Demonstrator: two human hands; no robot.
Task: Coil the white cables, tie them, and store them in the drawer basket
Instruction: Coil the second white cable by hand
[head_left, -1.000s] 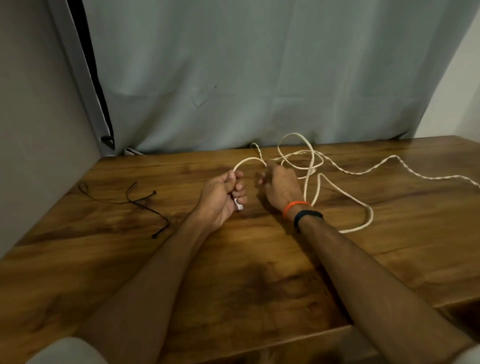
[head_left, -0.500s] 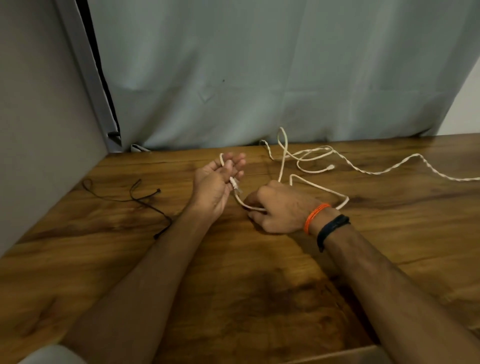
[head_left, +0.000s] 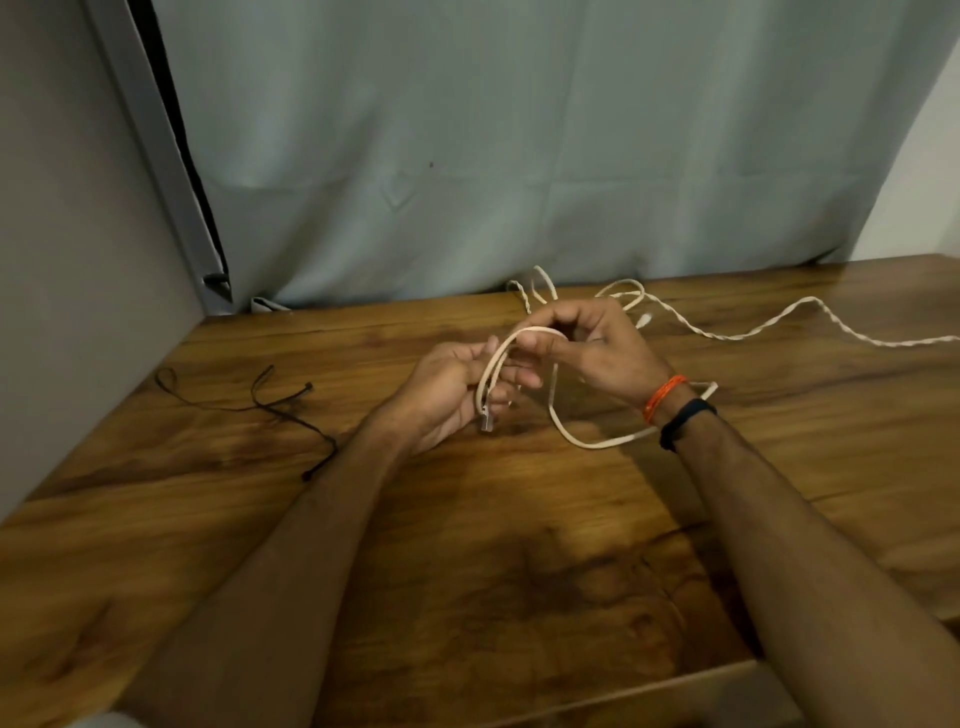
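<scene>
White cable (head_left: 563, 426) between 2 hands, left hand (head_left: 457, 387), right hand (head_left: 592, 348).

Wooden table (head_left: 467, 571), grey curtain (head_left: 493, 156) behind, plain wall (head_left: 62, 208) left

The white cable (head_left: 566, 431) runs off the right picture edge, its far end unseen. Behind the right hand (head_left: 597, 348) fingers, its tangled loops are partly hidden. Where it passes under the left hand (head_left: 452, 389) fingers, the grip is blurred; the plug (head_left: 487, 420) below them is too small to identify. Both forearms are cut by the bottom edge.
</scene>
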